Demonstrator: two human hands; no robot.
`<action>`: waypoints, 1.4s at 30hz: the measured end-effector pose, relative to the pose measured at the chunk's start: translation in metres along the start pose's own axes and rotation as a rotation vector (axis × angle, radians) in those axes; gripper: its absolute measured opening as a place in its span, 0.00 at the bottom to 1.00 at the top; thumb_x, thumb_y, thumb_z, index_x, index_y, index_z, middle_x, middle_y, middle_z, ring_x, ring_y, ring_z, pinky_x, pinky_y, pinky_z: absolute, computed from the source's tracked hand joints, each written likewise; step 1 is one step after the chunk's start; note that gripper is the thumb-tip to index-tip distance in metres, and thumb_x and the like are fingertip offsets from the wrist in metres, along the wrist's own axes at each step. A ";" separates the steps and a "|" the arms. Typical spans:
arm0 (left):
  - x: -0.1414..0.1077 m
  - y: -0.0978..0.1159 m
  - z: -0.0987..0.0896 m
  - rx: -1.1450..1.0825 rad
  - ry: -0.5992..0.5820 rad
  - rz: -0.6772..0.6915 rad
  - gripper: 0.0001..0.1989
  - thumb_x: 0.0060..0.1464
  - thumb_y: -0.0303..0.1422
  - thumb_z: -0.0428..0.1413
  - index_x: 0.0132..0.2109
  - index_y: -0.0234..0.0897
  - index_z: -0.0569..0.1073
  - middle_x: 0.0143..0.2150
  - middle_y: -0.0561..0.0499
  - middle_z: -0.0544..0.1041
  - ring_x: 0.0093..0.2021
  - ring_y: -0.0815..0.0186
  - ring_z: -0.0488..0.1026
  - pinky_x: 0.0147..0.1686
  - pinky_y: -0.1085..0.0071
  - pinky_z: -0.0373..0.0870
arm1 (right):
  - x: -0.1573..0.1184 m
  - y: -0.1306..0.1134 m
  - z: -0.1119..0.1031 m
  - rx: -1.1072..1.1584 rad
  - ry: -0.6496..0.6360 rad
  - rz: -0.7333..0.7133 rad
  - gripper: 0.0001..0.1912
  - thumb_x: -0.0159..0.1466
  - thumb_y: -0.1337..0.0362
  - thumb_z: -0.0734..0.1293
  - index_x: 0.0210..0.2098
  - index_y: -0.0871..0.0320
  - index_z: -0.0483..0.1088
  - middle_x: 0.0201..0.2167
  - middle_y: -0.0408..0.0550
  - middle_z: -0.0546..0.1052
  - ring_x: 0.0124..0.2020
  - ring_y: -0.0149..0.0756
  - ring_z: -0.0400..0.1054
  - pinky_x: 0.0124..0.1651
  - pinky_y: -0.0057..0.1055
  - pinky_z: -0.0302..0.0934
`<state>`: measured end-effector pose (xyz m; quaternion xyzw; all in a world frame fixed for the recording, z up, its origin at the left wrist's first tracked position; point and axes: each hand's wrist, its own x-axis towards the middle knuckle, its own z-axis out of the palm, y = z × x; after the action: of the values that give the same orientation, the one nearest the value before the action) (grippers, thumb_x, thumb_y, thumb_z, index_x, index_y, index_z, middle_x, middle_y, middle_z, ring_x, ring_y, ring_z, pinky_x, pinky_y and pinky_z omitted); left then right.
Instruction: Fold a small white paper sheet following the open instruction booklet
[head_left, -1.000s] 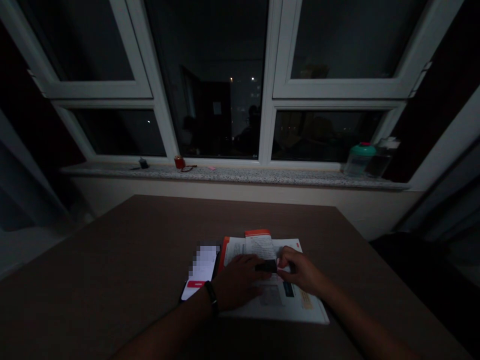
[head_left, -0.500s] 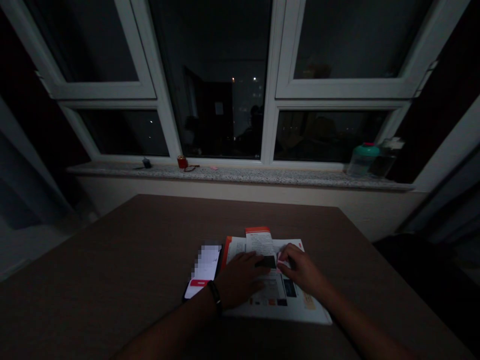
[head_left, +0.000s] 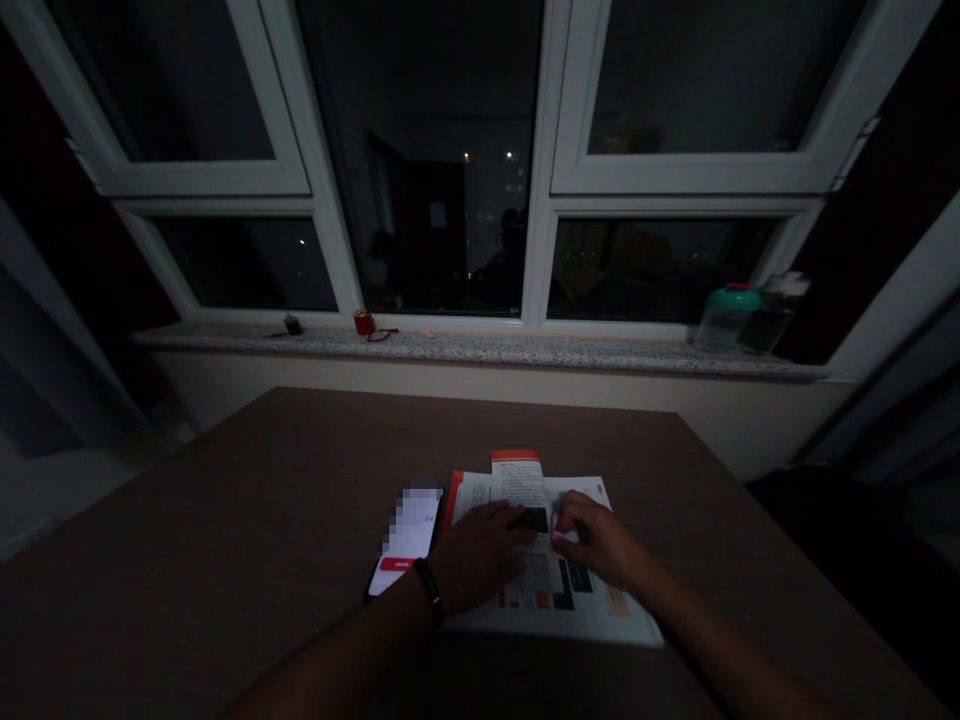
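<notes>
A book or magazine (head_left: 592, 625) with printed pages and an orange edge lies on the brown table. On top of it, a narrow printed paper strip (head_left: 519, 482) with an orange end sticks out past the far edge. My left hand (head_left: 480, 560), with a dark band at the wrist, rests flat over the pages with its fingers spread. My right hand (head_left: 592, 535) is closed in a pinch over the page, on a small pinkish thing (head_left: 556, 535) too dim to name. Left of the book lies a phone (head_left: 411, 530) with a lit screen.
Behind the table (head_left: 375, 430), a speckled window sill (head_left: 510, 348) holds a teal-lidded jar (head_left: 726, 318), a clear bottle (head_left: 776, 315), a red jar (head_left: 364, 322), glasses (head_left: 382, 335) and a small dark bottle (head_left: 292, 324). Dark windows rise above it.
The fingers of my right hand have curled in more over the page and shifted slightly. My left hand has barely moved. The phone screen shows different content.
</notes>
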<state>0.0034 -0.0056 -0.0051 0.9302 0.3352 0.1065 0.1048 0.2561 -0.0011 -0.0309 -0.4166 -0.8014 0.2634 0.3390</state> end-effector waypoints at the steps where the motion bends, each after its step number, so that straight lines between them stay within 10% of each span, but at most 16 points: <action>1: 0.000 0.000 0.001 0.002 -0.002 -0.002 0.22 0.60 0.33 0.59 0.60 0.49 0.67 0.66 0.50 0.63 0.66 0.51 0.57 0.63 0.51 0.56 | -0.001 -0.002 0.000 0.014 -0.017 -0.001 0.13 0.58 0.73 0.69 0.28 0.55 0.61 0.34 0.42 0.68 0.39 0.37 0.65 0.41 0.32 0.58; 26: 0.002 -0.002 0.000 -0.005 -0.015 -0.020 0.23 0.59 0.33 0.60 0.60 0.50 0.68 0.67 0.49 0.63 0.66 0.51 0.58 0.62 0.50 0.57 | -0.010 -0.016 -0.002 0.077 -0.203 -0.031 0.14 0.52 0.73 0.72 0.26 0.55 0.62 0.34 0.42 0.70 0.38 0.37 0.66 0.39 0.30 0.59; 36: 0.001 -0.003 0.001 -0.007 -0.020 -0.016 0.24 0.58 0.34 0.60 0.61 0.50 0.67 0.67 0.50 0.62 0.66 0.49 0.58 0.62 0.49 0.57 | -0.002 0.001 0.008 0.027 0.082 0.033 0.12 0.55 0.76 0.66 0.28 0.55 0.60 0.32 0.42 0.68 0.34 0.35 0.63 0.36 0.29 0.56; 42: 0.002 -0.003 0.000 -0.002 -0.036 -0.005 0.24 0.59 0.33 0.60 0.61 0.50 0.67 0.67 0.50 0.62 0.66 0.49 0.58 0.62 0.48 0.58 | -0.006 -0.004 0.003 0.066 -0.045 0.021 0.13 0.53 0.77 0.68 0.27 0.55 0.61 0.31 0.41 0.68 0.34 0.34 0.64 0.36 0.28 0.57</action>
<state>0.0030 -0.0023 -0.0059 0.9310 0.3354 0.0899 0.1121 0.2542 -0.0091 -0.0318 -0.4076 -0.7952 0.3025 0.3317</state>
